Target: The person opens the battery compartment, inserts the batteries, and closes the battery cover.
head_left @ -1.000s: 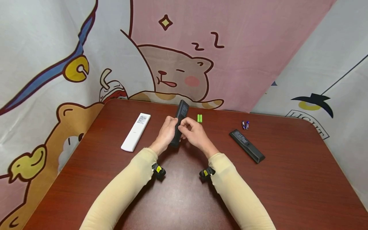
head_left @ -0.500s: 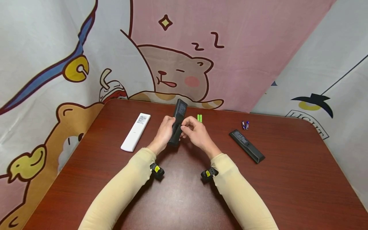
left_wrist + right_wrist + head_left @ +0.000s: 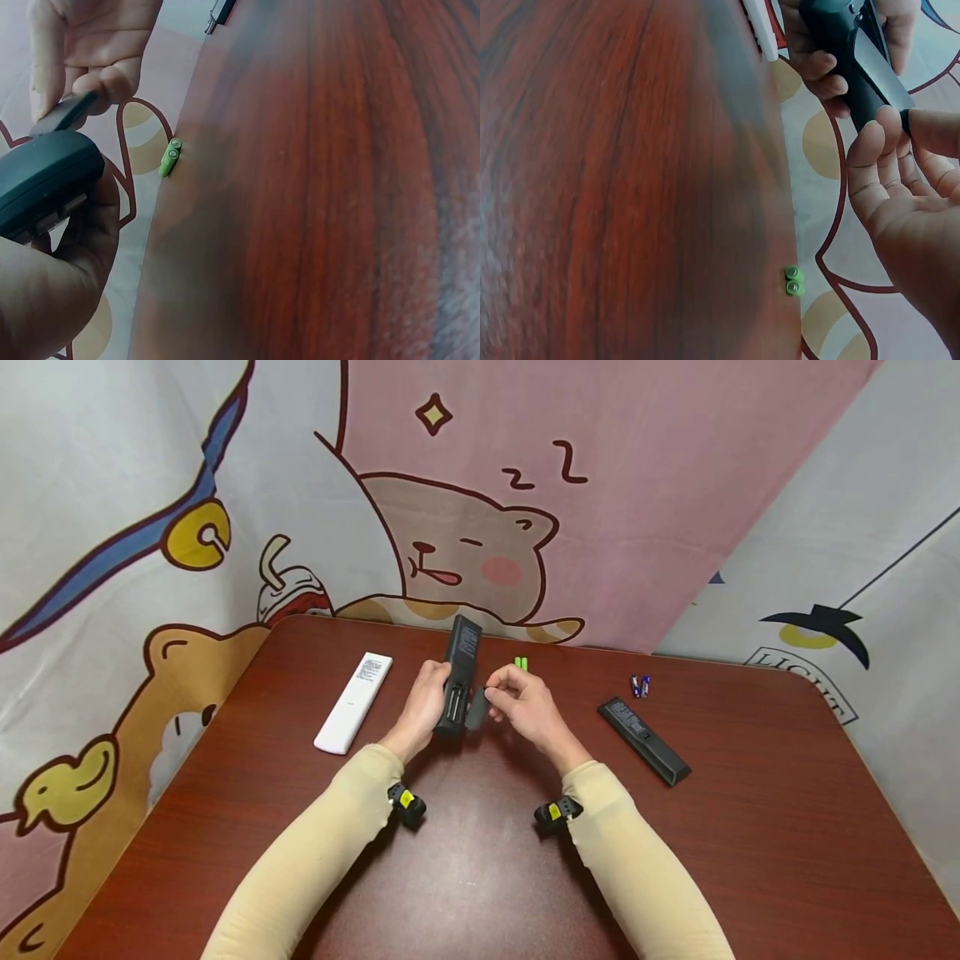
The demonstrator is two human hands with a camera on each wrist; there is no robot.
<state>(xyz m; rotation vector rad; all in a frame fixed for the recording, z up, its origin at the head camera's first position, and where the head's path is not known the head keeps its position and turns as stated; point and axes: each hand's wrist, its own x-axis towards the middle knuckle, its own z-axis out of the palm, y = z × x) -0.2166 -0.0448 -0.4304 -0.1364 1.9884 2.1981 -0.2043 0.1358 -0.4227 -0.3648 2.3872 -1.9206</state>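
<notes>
A black remote control [image 3: 464, 647] is held back side up above the table in my left hand [image 3: 423, 703], tilted, with its printed label at the far end. Its battery compartment [image 3: 455, 700] lies uncovered near the close end; whether anything sits inside is too small to tell. Between thumb and fingers, my right hand [image 3: 531, 714] pinches the dark battery cover [image 3: 476, 710] just right of the remote. In the right wrist view the cover [image 3: 877, 71] slants alongside the remote. Two green batteries [image 3: 521, 663] stand behind the right hand, partly hidden by it in the head view.
On the left lies a white remote control [image 3: 354, 703], label up. A second black remote control [image 3: 645, 741] lies to the right, with two blue-and-silver batteries [image 3: 641, 686] behind it. A patterned cloth [image 3: 465, 527] hangs along the table's back edge.
The battery cover has come away from the black remote, baring the compartment. My right hand has moved right with the cover; my left hand has shifted slightly left with the remote.
</notes>
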